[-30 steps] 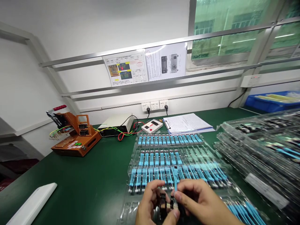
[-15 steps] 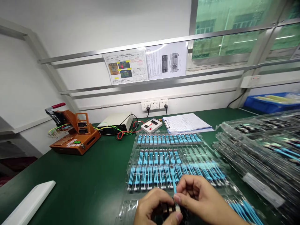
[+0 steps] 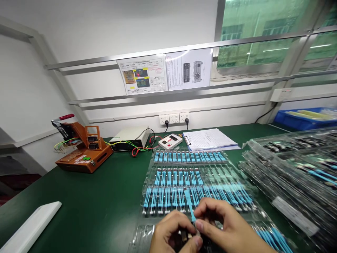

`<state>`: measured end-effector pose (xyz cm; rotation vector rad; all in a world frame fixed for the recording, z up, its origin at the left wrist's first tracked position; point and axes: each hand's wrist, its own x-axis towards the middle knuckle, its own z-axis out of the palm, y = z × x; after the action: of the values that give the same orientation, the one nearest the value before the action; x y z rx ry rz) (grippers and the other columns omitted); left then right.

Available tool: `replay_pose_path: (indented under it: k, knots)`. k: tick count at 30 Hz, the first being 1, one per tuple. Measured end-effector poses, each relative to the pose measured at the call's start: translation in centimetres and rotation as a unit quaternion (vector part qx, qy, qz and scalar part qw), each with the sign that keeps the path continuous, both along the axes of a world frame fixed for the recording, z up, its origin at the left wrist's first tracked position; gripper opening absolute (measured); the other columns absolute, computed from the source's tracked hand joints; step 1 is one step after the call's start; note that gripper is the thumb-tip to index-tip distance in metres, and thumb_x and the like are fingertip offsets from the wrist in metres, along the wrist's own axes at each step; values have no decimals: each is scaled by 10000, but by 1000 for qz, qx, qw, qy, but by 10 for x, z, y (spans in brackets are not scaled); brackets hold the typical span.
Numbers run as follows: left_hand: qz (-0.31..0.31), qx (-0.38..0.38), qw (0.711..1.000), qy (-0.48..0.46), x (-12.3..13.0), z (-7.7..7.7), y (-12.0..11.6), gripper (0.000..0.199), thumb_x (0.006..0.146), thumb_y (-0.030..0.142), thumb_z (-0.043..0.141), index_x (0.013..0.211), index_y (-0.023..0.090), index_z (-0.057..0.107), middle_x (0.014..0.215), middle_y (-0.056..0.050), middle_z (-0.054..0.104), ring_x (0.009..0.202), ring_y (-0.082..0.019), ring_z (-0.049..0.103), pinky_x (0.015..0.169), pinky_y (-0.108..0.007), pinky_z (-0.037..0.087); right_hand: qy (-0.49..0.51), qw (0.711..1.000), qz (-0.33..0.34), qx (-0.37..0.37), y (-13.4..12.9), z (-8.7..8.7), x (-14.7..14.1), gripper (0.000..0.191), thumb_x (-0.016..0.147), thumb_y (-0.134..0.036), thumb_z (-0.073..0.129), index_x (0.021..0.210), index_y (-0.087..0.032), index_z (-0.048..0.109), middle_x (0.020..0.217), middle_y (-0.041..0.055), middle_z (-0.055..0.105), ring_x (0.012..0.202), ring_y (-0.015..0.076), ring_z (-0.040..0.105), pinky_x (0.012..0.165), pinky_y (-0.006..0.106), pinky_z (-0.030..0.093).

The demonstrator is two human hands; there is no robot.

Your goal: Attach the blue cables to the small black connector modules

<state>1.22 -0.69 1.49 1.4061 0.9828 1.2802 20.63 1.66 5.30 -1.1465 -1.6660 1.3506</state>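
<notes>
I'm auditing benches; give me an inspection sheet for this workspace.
Surface: flat, dark green tabletop
Job's things: slim light-blue strip; rows of similar strips in a clear plastic tray; small dark part, mostly hidden
Clutter: stacked clear plastic trays; white papers; orange boxy fixture
Hands: left hand holds the dark part; right hand pinches the strip
Cables: thin yellow, green and red wires; black plugs in white wall sockets
Surroundings: white wall, green-tinted window

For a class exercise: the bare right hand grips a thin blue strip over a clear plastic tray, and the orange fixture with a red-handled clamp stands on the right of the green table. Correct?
Not quite: in the head view, the orange fixture with its red-handled clamp stands on the left of the green table. The right hand and blue strip are as you say.
</notes>
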Motion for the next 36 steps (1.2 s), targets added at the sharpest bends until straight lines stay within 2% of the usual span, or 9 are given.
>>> replay_pose_path:
  k: [3, 5, 8, 13, 18, 21, 24, 28, 36]
  knots:
    - [20, -38, 999, -28, 0, -1, 1, 168, 770, 354, 843, 764, 207, 763, 784, -39, 646, 706, -166, 559, 642, -242, 403, 4, 998, 40, 39, 0, 8, 3, 259, 819, -311, 810, 1027, -230, 680, 910, 15, 651, 789, 188, 600, 721, 304, 504]
    - [29, -49, 998, -37, -1, -3, 1, 173, 766, 352, 839, 765, 206, 748, 794, -35, 637, 729, -170, 572, 656, -243, 418, -4, 996, 71, 53, 0, 13, 4, 313, 739, -248, 872, 990, -240, 685, 900, -1, 635, 765, 178, 605, 695, 281, 506]
    - [33, -52, 997, -37, -1, -5, 1, 177, 782, 359, 821, 780, 204, 736, 791, -30, 627, 739, -171, 575, 666, -250, 424, -53, 994, 65, 77, -4, 12, 3, 361, 679, -164, 888, 974, -245, 697, 898, -11, 643, 733, 166, 617, 680, 259, 509]
    - [20, -66, 997, -38, -2, -6, 1, 264, 782, 435, 829, 798, 190, 731, 818, -34, 609, 757, -173, 573, 676, -256, 429, -136, 984, 49, 100, -9, 4, 2, 373, 687, -98, 840, 1011, -221, 704, 921, 13, 719, 782, 194, 672, 720, 265, 529]
    - [-10, -98, 993, -58, -3, -5, 0, 386, 715, 518, 880, 840, 180, 741, 862, -34, 582, 738, -155, 541, 654, -243, 431, -127, 985, 62, 94, -7, 6, 3, 396, 706, -80, 827, 1053, -227, 703, 1033, 37, 752, 861, 217, 703, 714, 262, 531]
    - [-15, -98, 994, -52, -4, -5, 0, 393, 719, 525, 870, 855, 176, 752, 894, -47, 584, 747, -157, 551, 650, -240, 453, -134, 986, 55, 85, -5, 6, 1, 414, 667, -29, 844, 1002, -229, 706, 970, 11, 741, 851, 206, 682, 695, 256, 510]
    - [-9, -110, 993, -34, -4, -5, 0, 359, 758, 500, 832, 841, 161, 749, 864, -52, 599, 730, -156, 555, 623, -231, 439, -144, 984, 54, 87, -5, 4, -1, 431, 634, 42, 837, 943, -227, 700, 873, -29, 701, 765, 171, 640, 685, 250, 483]
    - [0, -136, 991, -7, -4, -2, 0, 298, 731, 395, 836, 838, 138, 728, 818, -39, 608, 674, -133, 529, 594, -218, 415, -149, 982, 63, 99, -6, 0, -1, 453, 623, 94, 820, 930, -219, 707, 869, -38, 688, 750, 156, 625, 683, 242, 463]
    - [15, -159, 987, 25, -4, 2, 0, 278, 727, 361, 803, 810, 115, 702, 760, -27, 604, 580, -93, 468, 528, -195, 341, -169, 976, 81, 110, -1, -3, -4, 420, 643, 39, 882, 946, -201, 719, 879, -20, 683, 779, 178, 625, 695, 269, 452]
